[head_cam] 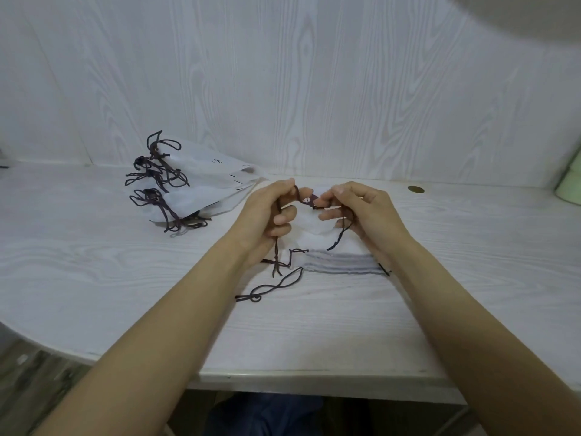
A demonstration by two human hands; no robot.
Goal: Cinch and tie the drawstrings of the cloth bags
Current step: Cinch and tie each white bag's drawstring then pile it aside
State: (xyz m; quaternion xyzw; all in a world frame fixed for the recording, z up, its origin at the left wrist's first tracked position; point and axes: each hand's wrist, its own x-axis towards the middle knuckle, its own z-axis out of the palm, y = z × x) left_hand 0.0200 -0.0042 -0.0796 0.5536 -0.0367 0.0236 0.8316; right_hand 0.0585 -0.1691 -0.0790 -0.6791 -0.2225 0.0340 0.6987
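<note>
A white cloth bag (311, 229) lies on top of a flat stack of white bags (339, 265) at the table's middle. My left hand (270, 215) pinches one dark brown drawstring (277, 247) that hangs down past the palm. My right hand (361, 212) pinches the other drawstring end (341, 234) near a small brown tag (308, 199) at the bag's gathered mouth. Both hands are held close together just above the bag. A loose cord loop (276, 286) from the stack lies on the table in front.
A pile of white bags with knotted dark cords (176, 187) sits at the back left against the white wood-grain wall. A round brass cap (415, 189) is set in the table at the right. A pale green object (570, 184) stands at the far right edge.
</note>
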